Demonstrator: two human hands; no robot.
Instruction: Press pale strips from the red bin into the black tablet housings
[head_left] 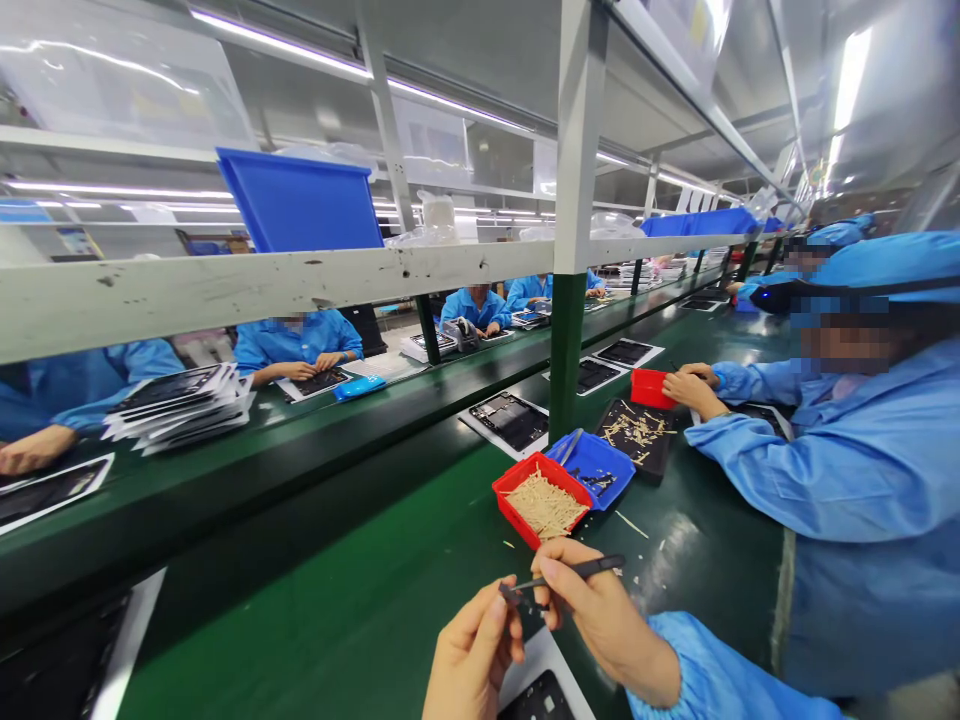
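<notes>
Pinch grip of right hand (604, 622) on tweezers (574, 571), left hand (472, 660) at tip

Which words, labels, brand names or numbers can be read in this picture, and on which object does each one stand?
No text can be read anywhere.
Wall notice, far left: print too blurred to read.
Clear sheets hanging overhead: only glare, nothing legible.
Blue bin, red tray, tweezers in the right hand: no marking visible.
</notes>
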